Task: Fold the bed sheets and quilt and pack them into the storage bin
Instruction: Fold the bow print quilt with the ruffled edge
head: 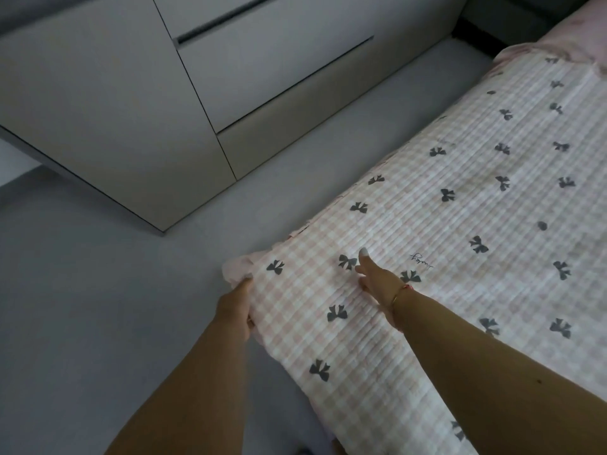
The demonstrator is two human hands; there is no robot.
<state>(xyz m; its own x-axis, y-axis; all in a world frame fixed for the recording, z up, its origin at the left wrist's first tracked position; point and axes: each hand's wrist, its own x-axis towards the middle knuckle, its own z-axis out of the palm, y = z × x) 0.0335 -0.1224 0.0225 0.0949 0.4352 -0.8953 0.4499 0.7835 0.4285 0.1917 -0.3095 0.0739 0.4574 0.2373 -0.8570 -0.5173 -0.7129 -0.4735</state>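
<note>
A pink-and-white checked quilt (460, 198) with dark bow prints lies spread across the bed, filling the right side of the head view. My left hand (235, 310) grips the quilt's near left corner, fingers curled round the ruffled edge. My right hand (374, 279) lies flat on top of the quilt a little to the right of that corner, fingers straight and pressing the fabric. A thin bracelet sits on the right wrist. No storage bin is in view.
A white cabinet with drawers (203, 77) stands at the upper left, close to the bed's side. Grey floor (98, 290) runs between the cabinet and the bed. A pink ruffled edge (558, 44) shows at the far end of the bed.
</note>
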